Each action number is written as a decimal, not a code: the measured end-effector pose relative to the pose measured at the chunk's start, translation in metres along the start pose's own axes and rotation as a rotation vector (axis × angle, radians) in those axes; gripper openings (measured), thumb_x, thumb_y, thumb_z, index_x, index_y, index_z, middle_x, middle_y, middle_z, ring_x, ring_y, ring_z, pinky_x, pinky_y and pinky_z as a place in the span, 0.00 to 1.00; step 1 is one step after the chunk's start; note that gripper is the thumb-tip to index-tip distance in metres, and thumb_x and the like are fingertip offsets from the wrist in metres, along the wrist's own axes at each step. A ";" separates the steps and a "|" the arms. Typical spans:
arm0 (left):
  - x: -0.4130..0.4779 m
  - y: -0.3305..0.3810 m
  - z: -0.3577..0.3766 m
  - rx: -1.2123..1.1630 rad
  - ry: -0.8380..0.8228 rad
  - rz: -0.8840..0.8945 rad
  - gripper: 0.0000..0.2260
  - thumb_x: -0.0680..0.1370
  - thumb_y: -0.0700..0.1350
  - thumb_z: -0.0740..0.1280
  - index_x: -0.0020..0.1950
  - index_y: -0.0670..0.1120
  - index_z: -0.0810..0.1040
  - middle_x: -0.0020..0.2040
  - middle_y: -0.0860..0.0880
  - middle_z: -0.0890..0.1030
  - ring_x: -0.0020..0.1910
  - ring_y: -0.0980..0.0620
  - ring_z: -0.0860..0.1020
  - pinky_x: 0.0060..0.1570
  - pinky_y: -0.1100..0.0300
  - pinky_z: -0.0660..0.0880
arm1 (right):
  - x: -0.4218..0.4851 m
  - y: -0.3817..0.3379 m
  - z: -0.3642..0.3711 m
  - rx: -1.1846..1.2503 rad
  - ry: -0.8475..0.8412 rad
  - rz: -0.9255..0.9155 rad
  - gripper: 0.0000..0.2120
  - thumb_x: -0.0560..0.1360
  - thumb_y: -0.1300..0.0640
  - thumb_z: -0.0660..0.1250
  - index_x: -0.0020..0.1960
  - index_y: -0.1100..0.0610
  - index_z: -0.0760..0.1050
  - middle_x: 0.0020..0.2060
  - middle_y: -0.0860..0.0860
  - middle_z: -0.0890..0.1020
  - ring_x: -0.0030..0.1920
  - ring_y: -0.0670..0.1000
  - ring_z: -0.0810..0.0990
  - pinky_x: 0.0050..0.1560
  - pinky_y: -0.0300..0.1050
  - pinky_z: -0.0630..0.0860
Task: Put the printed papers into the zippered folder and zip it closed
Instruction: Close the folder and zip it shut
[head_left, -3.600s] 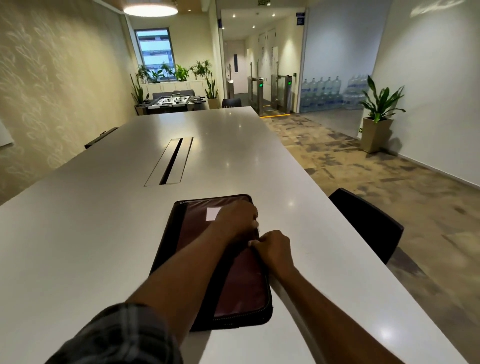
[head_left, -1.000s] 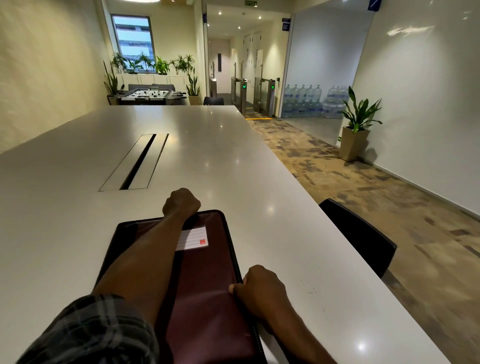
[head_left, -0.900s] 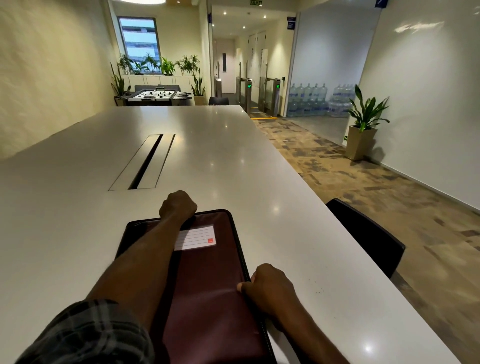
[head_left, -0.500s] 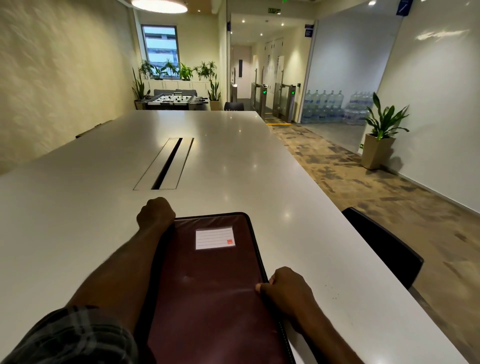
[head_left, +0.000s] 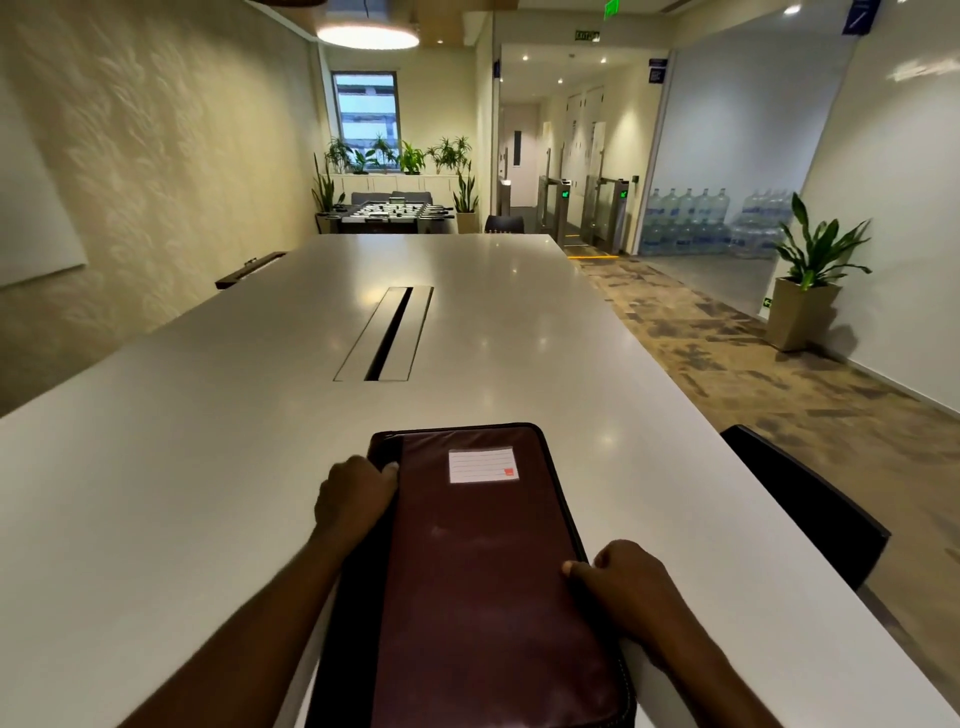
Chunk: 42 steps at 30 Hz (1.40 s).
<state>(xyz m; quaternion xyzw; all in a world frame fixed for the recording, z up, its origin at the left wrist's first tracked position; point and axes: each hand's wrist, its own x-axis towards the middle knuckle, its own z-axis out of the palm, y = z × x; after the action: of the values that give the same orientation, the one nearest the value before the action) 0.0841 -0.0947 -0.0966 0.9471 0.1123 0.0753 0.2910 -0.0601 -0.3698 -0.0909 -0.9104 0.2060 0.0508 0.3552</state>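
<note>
The dark brown zippered folder (head_left: 483, 582) lies flat and closed on the white table (head_left: 208, 467), with a small lined label (head_left: 482, 465) near its far end. My left hand (head_left: 356, 499) grips the folder's left edge just below the far left corner, fingers curled, thumb on the cover. On the opposite side, my right hand (head_left: 623, 587) holds the right edge about halfway along, thumb on top. No printed papers are visible. The zipper pull is hidden under my left hand.
A cable slot (head_left: 387, 332) runs down the middle of the table beyond the folder. A black chair (head_left: 810, 504) stands at the table's right side. A potted plant (head_left: 810, 280) sits by the right wall.
My left hand has moved from the folder's far edge, round the far left corner and a little down the left side. My right hand stays on the right edge.
</note>
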 end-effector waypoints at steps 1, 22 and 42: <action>-0.014 -0.006 -0.005 0.001 -0.022 -0.010 0.20 0.75 0.59 0.65 0.45 0.40 0.76 0.46 0.39 0.81 0.41 0.41 0.78 0.37 0.57 0.70 | -0.004 0.002 -0.001 -0.009 -0.014 0.014 0.18 0.72 0.42 0.69 0.38 0.56 0.69 0.34 0.50 0.76 0.34 0.50 0.75 0.31 0.41 0.67; -0.174 -0.084 -0.098 -0.521 -0.089 -0.166 0.07 0.74 0.43 0.67 0.38 0.42 0.80 0.34 0.45 0.82 0.32 0.47 0.81 0.29 0.60 0.72 | -0.101 -0.044 0.048 0.371 0.168 0.039 0.13 0.80 0.56 0.59 0.37 0.59 0.69 0.37 0.53 0.76 0.36 0.52 0.75 0.33 0.44 0.68; -0.153 -0.197 -0.150 0.040 0.024 -0.057 0.14 0.78 0.50 0.61 0.58 0.43 0.77 0.52 0.42 0.78 0.52 0.42 0.77 0.52 0.50 0.75 | -0.144 -0.125 0.153 0.012 0.108 -0.060 0.16 0.81 0.53 0.56 0.58 0.63 0.74 0.57 0.61 0.79 0.57 0.62 0.79 0.56 0.51 0.75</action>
<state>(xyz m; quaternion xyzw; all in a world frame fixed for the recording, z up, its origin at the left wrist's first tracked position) -0.1275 0.1054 -0.0974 0.9482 0.1443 0.0759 0.2727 -0.1317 -0.1355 -0.0917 -0.9155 0.1977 -0.0103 0.3503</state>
